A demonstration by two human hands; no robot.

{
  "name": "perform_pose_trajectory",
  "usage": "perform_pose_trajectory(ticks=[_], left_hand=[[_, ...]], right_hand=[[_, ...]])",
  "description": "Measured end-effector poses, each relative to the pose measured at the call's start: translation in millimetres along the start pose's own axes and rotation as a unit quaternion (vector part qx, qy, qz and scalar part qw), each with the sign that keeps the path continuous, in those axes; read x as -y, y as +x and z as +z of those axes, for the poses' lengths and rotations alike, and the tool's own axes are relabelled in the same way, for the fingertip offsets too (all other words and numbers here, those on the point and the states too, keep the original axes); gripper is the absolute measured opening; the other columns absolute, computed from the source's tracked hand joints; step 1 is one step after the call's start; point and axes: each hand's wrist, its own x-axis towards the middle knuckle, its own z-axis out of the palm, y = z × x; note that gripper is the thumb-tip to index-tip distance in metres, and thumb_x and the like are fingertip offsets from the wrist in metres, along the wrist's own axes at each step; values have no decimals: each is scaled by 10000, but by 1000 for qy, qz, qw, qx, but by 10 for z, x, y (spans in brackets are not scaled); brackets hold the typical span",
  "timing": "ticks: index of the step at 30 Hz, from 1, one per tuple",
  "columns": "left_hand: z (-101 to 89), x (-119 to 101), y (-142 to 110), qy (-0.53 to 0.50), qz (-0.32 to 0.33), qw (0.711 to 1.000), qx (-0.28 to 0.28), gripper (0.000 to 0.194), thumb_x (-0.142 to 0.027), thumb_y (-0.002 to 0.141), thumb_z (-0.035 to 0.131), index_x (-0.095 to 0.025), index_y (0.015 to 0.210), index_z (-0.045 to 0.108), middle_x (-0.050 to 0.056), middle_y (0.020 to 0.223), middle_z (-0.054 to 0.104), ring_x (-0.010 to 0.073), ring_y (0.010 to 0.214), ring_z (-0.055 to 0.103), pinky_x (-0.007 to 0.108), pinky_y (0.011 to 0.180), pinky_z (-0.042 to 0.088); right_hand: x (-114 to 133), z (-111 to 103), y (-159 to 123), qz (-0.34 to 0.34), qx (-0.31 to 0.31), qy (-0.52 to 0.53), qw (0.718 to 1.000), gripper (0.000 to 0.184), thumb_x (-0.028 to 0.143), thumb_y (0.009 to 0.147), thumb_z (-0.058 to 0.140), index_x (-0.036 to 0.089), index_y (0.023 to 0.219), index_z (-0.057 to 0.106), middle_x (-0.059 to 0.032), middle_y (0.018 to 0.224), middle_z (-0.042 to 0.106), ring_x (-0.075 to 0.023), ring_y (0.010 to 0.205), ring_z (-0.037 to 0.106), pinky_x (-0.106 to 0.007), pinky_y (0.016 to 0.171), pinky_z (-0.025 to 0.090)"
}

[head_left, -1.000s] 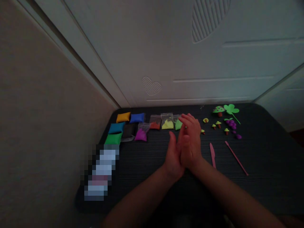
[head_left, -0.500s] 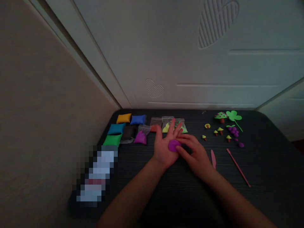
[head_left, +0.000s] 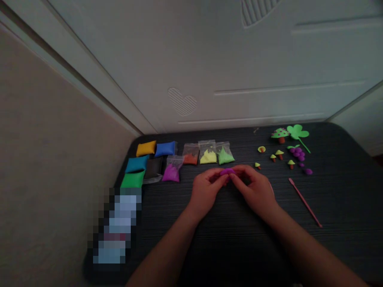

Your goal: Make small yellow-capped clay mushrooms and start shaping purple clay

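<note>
A piece of purple modelling clay [head_left: 228, 171] is pinched between both hands above the dark table [head_left: 179, 207]. My left hand [head_left: 206, 189] grips its left edge with thumb and fingers closed. From the other side, my right hand [head_left: 254, 187] holds it the same way, the two thumbs nearly meeting at its near edge. The fingers cover much of the clay. Beyond the hands lie zip bags of red-brown clay [head_left: 190, 158], yellow clay [head_left: 208, 157] and light green clay [head_left: 225, 155]. A bag of purple clay [head_left: 171, 172] lies to their left.
Several clay packets, among them a green packet [head_left: 132, 179], sit at the left beside a blurred-out rectangle [head_left: 119, 227]. At the right are small clay mushrooms [head_left: 279, 154], a purple grape bunch [head_left: 297, 153], a green clover [head_left: 297, 132] and a pink stick tool [head_left: 305, 202].
My left hand has turned from an open palm to a grip on the purple clay disc. The disc has left the palm and is now between both hands. The view has shifted.
</note>
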Motion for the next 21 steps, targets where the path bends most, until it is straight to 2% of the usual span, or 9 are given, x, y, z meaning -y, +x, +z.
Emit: perform_pose_trajectory(ticks=[3, 7, 10, 13, 18, 21], left_hand=[[52, 33, -9, -25, 3, 999, -36, 178, -264, 732, 633, -172, 882, 661, 21, 825, 687, 136, 740, 622, 249, 699, 494], [89, 54, -19, -60, 0, 997, -42, 215, -258, 750, 611, -159, 939, 630, 41, 890, 689, 145, 768, 633, 254, 674, 507], [99, 48, -38, -11, 21, 997, -72, 171, -254, 758, 599, -155, 890, 646, 40, 849, 693, 151, 773, 640, 272, 726, 508], [111, 54, -61, 49, 51, 992, -109, 160, -263, 764, 595, -173, 884, 652, 40, 863, 690, 158, 803, 643, 293, 785, 498], [128, 87, -65, 0, 44, 995, -93, 234, -277, 776, 586, -177, 988, 593, 54, 929, 681, 163, 848, 643, 294, 777, 508], [129, 83, -62, 14, 37, 994, -98, 186, -285, 774, 586, -166, 913, 617, 46, 874, 684, 154, 797, 644, 277, 733, 510]], right_hand=[[2, 41, -19, -3, -26, -21, 999, 103, 272, 802, 554, 219, 885, 586, -13, 801, 664, -149, 730, 626, -271, 660, 486], [-40, 114, -36, 33, -38, 26, 998, 122, 305, 809, 547, 217, 893, 535, -15, 791, 654, -151, 728, 630, -280, 668, 492], [-46, 150, -44, 40, -27, 31, 998, 128, 308, 808, 546, 218, 897, 522, -20, 811, 660, -157, 742, 636, -285, 677, 491], [-27, 174, -48, 32, -45, 0, 999, 120, 306, 799, 549, 217, 871, 515, -21, 789, 653, -165, 721, 629, -292, 660, 482], [-7, 201, -44, 34, -72, -3, 997, 128, 311, 806, 536, 221, 867, 469, -15, 757, 625, -163, 691, 622, -295, 642, 480], [-7, 201, -38, 30, -65, 15, 997, 130, 307, 813, 528, 223, 873, 449, -21, 774, 627, -166, 703, 629, -299, 645, 487]])
